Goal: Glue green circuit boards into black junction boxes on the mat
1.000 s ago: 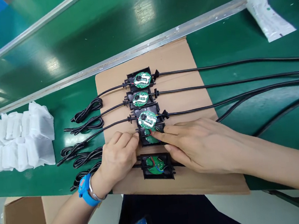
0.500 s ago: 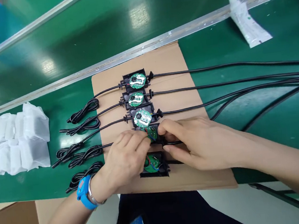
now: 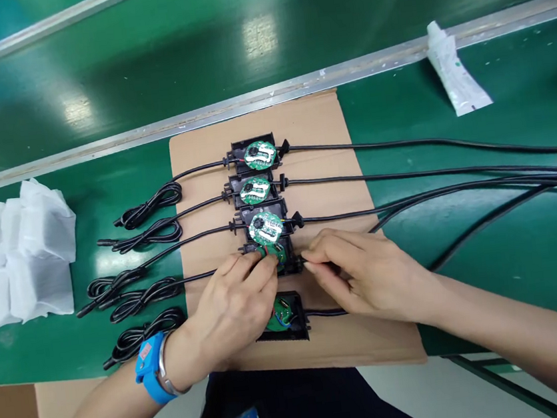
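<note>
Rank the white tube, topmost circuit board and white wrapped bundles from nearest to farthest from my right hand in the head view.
From your right hand:
1. Topmost circuit board: ahead, to its left, above the cardboard.
2. White tube: ahead, to its right.
3. White wrapped bundles: far left.

5 housings [image 3: 298, 317], 5 boards [image 3: 266, 227], 1 tube [image 3: 457, 74]

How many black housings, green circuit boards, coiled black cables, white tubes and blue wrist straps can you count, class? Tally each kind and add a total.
Black housings: 5
Green circuit boards: 5, two partly hidden
Coiled black cables: 5
White tube: 1
Blue wrist strap: 1
Total: 17
</note>
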The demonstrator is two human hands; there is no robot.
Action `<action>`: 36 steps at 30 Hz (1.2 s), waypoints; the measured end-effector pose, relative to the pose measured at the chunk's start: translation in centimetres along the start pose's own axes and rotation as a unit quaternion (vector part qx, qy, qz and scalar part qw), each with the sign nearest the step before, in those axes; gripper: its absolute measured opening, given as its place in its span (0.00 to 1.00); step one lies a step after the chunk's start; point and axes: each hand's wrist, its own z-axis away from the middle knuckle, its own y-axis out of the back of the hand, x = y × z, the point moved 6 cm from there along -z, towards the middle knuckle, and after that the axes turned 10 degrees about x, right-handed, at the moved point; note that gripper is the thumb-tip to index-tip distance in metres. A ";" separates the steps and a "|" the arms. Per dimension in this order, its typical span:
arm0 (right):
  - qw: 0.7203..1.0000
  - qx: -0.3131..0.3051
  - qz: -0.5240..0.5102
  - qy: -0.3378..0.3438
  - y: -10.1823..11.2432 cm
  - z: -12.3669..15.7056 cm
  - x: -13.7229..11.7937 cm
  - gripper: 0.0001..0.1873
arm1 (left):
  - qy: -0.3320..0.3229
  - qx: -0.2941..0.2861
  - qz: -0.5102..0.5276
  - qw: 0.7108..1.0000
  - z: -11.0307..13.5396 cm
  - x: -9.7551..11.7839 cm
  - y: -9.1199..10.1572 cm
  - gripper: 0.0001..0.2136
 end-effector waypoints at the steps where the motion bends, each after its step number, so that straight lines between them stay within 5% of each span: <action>1: 1.000 0.022 0.004 0.005 -0.2 0.1 0.2 0.08 | 0.001 0.002 -0.004 1.000 0.0 0.0 0.0 0.16; 18: 0.998 -0.047 0.006 0.039 -0.3 -0.8 0.6 0.10 | 0.013 -0.022 0.003 1.000 -0.7 -0.1 0.0 0.15; 24: 0.990 -0.087 0.099 0.044 -1.3 -0.9 0.7 0.12 | 0.011 -0.015 -0.024 1.000 -0.9 0.4 -0.2 0.18; 29: 0.980 -0.054 0.179 0.065 -1.8 -0.4 0.3 0.11 | 0.035 -0.075 -0.040 0.996 -1.1 0.5 -1.0 0.18; 36: 0.980 0.012 0.181 0.080 -0.3 0.1 -0.1 0.10 | 0.044 -0.013 -0.038 0.998 -0.4 0.8 -0.1 0.21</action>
